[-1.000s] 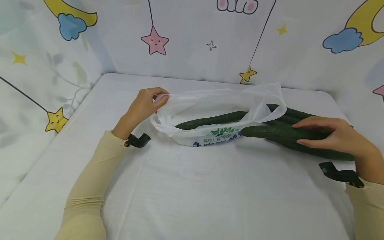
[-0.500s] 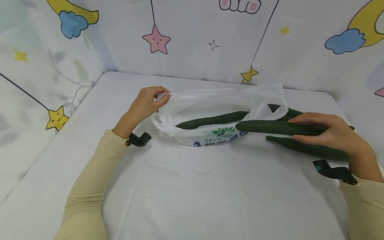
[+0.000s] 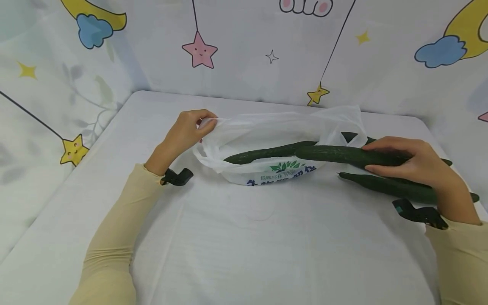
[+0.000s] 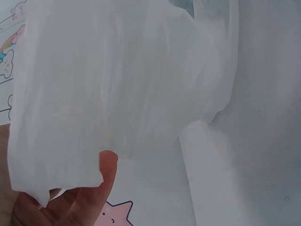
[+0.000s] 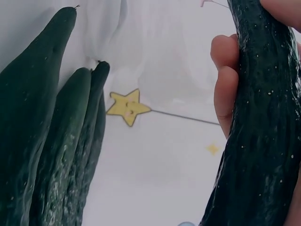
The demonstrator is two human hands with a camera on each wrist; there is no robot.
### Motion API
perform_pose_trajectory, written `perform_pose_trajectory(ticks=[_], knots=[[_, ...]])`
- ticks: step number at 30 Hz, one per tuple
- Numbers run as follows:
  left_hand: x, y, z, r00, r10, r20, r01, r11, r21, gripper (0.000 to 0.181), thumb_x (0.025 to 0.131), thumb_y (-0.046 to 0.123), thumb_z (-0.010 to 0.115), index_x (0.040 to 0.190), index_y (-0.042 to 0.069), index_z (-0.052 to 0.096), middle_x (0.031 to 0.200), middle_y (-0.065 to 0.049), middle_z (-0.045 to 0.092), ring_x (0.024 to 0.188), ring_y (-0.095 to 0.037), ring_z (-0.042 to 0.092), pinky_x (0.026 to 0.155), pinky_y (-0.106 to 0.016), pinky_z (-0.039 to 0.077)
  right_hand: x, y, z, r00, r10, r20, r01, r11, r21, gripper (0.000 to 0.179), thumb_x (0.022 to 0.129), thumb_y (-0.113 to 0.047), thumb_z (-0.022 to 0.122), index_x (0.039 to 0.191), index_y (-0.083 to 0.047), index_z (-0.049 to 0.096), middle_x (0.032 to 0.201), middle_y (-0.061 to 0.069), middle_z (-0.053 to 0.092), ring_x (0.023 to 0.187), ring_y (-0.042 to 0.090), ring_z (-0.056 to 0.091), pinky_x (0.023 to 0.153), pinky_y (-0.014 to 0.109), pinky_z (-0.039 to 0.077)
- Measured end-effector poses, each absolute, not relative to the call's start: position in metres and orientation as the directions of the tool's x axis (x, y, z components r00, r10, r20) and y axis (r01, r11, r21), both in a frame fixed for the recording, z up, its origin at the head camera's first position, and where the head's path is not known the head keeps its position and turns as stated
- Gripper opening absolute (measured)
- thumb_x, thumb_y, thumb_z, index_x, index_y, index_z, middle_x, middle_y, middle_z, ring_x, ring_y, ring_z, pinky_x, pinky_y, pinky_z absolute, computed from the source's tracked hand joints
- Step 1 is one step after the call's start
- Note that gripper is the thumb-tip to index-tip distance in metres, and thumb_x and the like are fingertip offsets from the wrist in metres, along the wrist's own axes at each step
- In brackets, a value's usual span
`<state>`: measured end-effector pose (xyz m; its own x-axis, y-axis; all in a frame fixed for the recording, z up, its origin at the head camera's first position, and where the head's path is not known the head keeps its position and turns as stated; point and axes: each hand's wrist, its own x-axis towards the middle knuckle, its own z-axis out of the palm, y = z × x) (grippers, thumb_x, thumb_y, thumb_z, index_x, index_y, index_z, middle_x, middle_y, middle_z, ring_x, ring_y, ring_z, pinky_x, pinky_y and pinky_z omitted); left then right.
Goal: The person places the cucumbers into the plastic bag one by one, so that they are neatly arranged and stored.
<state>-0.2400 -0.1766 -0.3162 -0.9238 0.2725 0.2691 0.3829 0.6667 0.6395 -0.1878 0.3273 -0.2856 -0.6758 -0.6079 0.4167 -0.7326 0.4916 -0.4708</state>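
My left hand (image 3: pixel 188 130) pinches the left edge of a white plastic bag (image 3: pixel 234 177) with green leaves and blue lettering, keeping its mouth spread. One dark green cucumber (image 3: pixel 263 153) lies inside the bag. My right hand (image 3: pixel 419 163) grips another cucumber (image 3: pixel 331 153) around its right half, thumb and fingers on opposite sides. The left tip of that cucumber overlaps the bag's front rim in the head view. In the right wrist view, the held cucumber (image 5: pixel 263 122) appears close up. The left wrist view shows the bag's plastic (image 4: pixel 117 84) over my fingers.
A cucumber (image 3: pixel 389 185) lies on the white table (image 3: pixel 244 250) below my right hand. More cucumbers lie behind the held one, partly hidden by hand and bag; several cucumbers (image 5: pixel 28 94) stand out in the right wrist view. A patterned cloth (image 3: pixel 236 72) hangs behind the table.
My right hand has lifted the cucumber off the others and moved it left and away from me, toward the bag's mouth. The left hand keeps its grip on the bag.
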Motion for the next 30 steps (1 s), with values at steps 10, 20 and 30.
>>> perform_pose_trajectory(ticks=[10, 20, 30], knots=[[-0.239, -0.176, -0.315, -0.930, 0.271, 0.247, 0.367, 0.670, 0.645, 0.026, 0.098, 0.024, 0.059, 0.116, 0.007, 0.069, 0.100, -0.012, 0.067, 0.052, -0.021, 0.059, 0.057, -0.025, 0.045, -0.195, 0.316, -0.286, -0.645, -0.617, 0.451, -0.760, 0.456, -0.463, 0.059, 0.048, 0.020, 0.083, 0.104, 0.004, 0.072, 0.099, -0.002, 0.071, 0.081, 0.004, 0.061, 0.075, 0.011, 0.046], [-0.237, -0.176, -0.312, -0.928, 0.284, 0.242, 0.372, 0.661, 0.651, 0.026, 0.098, 0.022, 0.059, 0.116, 0.006, 0.068, 0.101, -0.012, 0.068, 0.053, -0.020, 0.058, 0.056, -0.023, 0.044, -0.204, 0.293, -0.282, -0.591, -0.645, 0.485, -0.799, 0.386, -0.461, 0.047, 0.056, 0.011, 0.085, 0.101, 0.005, 0.072, 0.095, -0.006, 0.070, 0.075, 0.004, 0.053, 0.071, 0.012, 0.041], [-0.236, -0.176, -0.311, -0.925, 0.283, 0.251, 0.378, 0.655, 0.654, 0.026, 0.098, 0.022, 0.060, 0.116, 0.006, 0.069, 0.103, -0.012, 0.068, 0.055, -0.021, 0.059, 0.055, -0.023, 0.045, -0.217, 0.283, -0.284, -0.527, -0.700, 0.481, -0.830, 0.302, -0.470, 0.043, 0.064, 0.004, 0.086, 0.104, 0.006, 0.071, 0.102, -0.001, 0.071, 0.085, 0.006, 0.057, 0.075, 0.013, 0.044]])
